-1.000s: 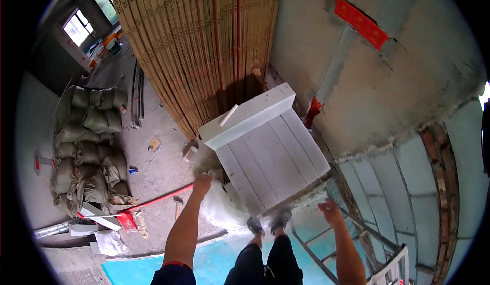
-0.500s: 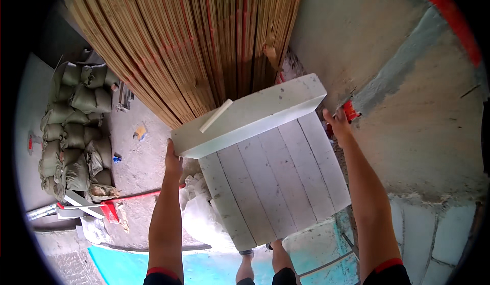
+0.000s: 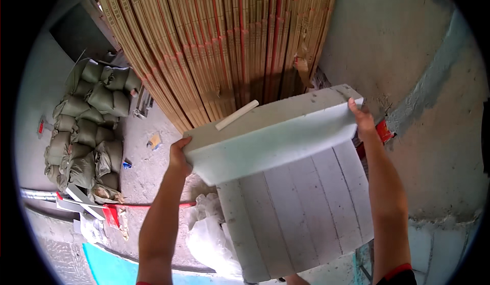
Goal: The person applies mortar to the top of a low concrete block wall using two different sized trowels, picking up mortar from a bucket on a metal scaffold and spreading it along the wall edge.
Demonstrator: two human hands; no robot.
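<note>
A long, pale grey lightweight concrete block (image 3: 278, 138) lies crosswise at the far edge of a row of similar blocks (image 3: 301, 208). My left hand (image 3: 179, 156) grips its left end, with the thumb on top. At the right end, my right hand (image 3: 362, 119) has its fingers wrapped over the upper corner. A short cream-coloured strip (image 3: 237, 115) rests loose on the block's top face. Whether the block's underside touches the row beneath cannot be made out.
Tall flat cardboard packages (image 3: 224, 45) stand on edge just beyond the block. Filled sacks (image 3: 84, 127) are piled at the left. White plastic sheeting (image 3: 212, 239) lies beside the row, and a bare plastered wall (image 3: 398, 45) rises on the right.
My right hand has closed onto the block's right end, where it was apart before. The block shows more of its near face and appears larger. The view has shifted too.
</note>
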